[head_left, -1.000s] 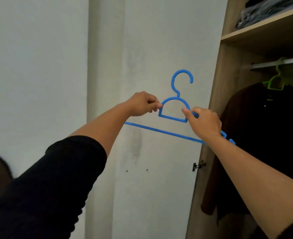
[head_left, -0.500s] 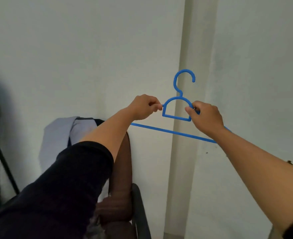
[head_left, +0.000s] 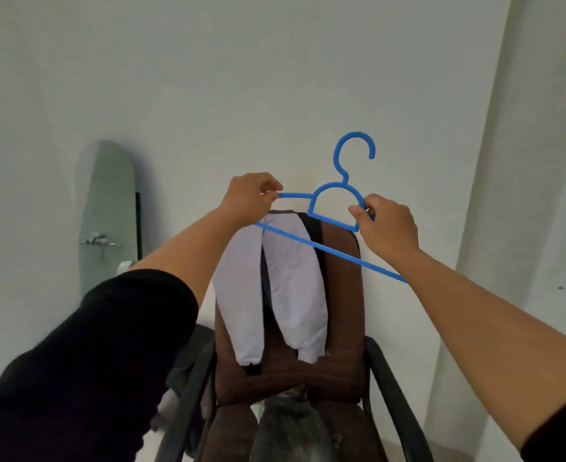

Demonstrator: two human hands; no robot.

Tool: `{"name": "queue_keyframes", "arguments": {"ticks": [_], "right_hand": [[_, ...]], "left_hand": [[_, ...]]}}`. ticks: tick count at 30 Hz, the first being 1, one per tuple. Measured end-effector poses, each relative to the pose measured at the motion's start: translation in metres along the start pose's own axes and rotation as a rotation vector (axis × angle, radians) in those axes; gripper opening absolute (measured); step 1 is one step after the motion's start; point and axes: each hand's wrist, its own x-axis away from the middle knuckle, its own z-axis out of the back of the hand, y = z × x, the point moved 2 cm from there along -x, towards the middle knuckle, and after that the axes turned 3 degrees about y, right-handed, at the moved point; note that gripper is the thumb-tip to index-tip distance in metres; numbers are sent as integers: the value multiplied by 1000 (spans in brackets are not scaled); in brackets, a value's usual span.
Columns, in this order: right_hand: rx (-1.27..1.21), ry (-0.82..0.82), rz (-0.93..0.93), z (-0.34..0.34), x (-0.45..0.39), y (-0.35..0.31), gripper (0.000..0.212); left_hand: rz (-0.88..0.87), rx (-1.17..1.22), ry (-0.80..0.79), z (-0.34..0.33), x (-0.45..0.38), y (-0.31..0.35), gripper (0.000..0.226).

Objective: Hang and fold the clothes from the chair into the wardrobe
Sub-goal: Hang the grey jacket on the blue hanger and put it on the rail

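Held up over the brown padded chair (head_left: 338, 328): thin blue plastic hanger (head_left: 336, 208), left hand (head_left: 251, 198) pinching one arm, right hand (head_left: 386, 225) curled round the other. Draped on the chair back, soft white cloth (head_left: 291, 288). Probably light and floppy; best grabbed near the top fold.

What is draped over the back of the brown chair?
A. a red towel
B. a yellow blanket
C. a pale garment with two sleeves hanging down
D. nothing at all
C: a pale garment hangs over the chair back, two sleeves dangling, just below the blue hanger held by both hands.
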Motion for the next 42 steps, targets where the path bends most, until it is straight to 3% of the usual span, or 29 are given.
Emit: {"name": "queue_keyframes", "arguments": {"ticks": [3,10,19,24,31,35,42], "right_hand": [[17,29,-73,-18,-5,3,27],[6,105,-267,-58,-44,31,26],[-43,107,-252,-146,-136,93,27],[-98,98,-243,-194,-169,136,27],[-118,37,-246,-242,-190,177,25],[-174,-5,-243,-259,-194,185,19],[-246,-52,-155,-278,-186,184,43]], "left_hand": [[65,-15,18,-2,-8,-36,22],[111,-44,-103,-43,-37,-88,23],[174,-184,-214,-149,-155,-115,32],[305,-240,-344,-230,-207,-127,53],[637,-368,-280,-290,-237,-145,89],[619,-424,-197,-309,-247,-163,71],[465,-427,-75,-308,-257,-180,30]]}}
